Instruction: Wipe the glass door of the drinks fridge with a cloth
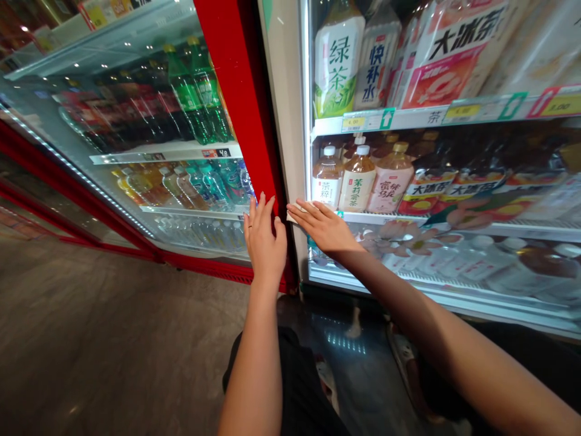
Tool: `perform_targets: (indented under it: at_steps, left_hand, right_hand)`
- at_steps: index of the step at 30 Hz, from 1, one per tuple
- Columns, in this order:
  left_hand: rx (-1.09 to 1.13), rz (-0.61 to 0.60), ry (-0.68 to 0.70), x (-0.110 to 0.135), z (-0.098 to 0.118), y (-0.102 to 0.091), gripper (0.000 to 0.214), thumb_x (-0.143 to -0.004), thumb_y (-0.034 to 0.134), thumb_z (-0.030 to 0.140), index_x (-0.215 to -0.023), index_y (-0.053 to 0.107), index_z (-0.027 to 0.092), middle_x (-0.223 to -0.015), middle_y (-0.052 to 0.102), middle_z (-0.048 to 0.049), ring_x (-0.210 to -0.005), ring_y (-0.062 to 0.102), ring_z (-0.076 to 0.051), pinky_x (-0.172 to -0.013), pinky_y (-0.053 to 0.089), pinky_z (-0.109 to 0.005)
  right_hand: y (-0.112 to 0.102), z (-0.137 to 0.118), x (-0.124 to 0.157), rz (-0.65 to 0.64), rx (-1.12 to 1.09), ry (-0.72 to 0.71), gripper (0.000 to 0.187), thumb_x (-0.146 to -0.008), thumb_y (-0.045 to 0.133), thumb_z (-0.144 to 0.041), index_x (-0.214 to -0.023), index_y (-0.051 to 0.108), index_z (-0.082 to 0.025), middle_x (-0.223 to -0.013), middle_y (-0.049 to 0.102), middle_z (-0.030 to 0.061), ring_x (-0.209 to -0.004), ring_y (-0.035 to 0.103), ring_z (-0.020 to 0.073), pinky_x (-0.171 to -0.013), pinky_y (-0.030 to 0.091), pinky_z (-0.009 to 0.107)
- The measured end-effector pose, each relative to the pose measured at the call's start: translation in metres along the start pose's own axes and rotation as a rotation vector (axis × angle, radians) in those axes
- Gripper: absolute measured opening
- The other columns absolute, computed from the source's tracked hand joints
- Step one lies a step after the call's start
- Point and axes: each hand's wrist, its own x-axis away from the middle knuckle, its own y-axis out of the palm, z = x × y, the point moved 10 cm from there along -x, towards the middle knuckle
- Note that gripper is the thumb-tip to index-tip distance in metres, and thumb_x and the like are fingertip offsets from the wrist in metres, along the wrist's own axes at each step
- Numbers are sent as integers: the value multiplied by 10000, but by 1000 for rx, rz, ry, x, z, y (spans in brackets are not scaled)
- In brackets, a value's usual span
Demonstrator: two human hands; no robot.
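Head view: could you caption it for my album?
Left hand at a red-framed drinks cooler, right hand at the pale-framed cooler beside it.

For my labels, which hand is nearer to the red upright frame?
Left. Left hand overlaps the red upright frame; right hand is right of it, over the pale frame.

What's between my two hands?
In the head view, a narrow dark strip lies between the left hand and right hand, with a pale scrap under the latter.

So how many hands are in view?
2: the left hand at the red frame; the right hand at the pale frame beside it. No other hand shows.
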Motion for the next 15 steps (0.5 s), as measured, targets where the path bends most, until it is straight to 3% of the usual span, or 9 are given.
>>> perform_targets:
  at_steps: [3,10,15]
  left_hand:
    - [-8,11,6,0,1,-1,523,-1037,478,170,-1521,626,299,-1712,537,-35,-1683,341,-248,-1405,219,-585]
    - [9,9,23,1,2,-5,523,-1036,482,174,-1523,623,301,-1717,530,-37,-1690,327,-239,-1408,199,-573]
    - [3,10,20,1,0,-3,505,-1036,485,183,-1508,638,279,-1704,546,-60,-1685,340,-254,-1399,219,-594]
  right_hand:
    - [0,1,7,-18,5,-9,854,-1070,389,-60,-1787,-35,-253,-1772,428,14,-1661,378,185,-1367,380,445]
    - [-21,16,8,38,14,106,929,-1043,413,-46,-1777,-99,-296,-1813,343,-6,-1680,337,182,-1403,309,450]
    - [-19,10,12,6,27,62,916,-1041,419,-54,-1784,-76,-258,-1796,390,11,-1673,357,193,-1386,342,451]
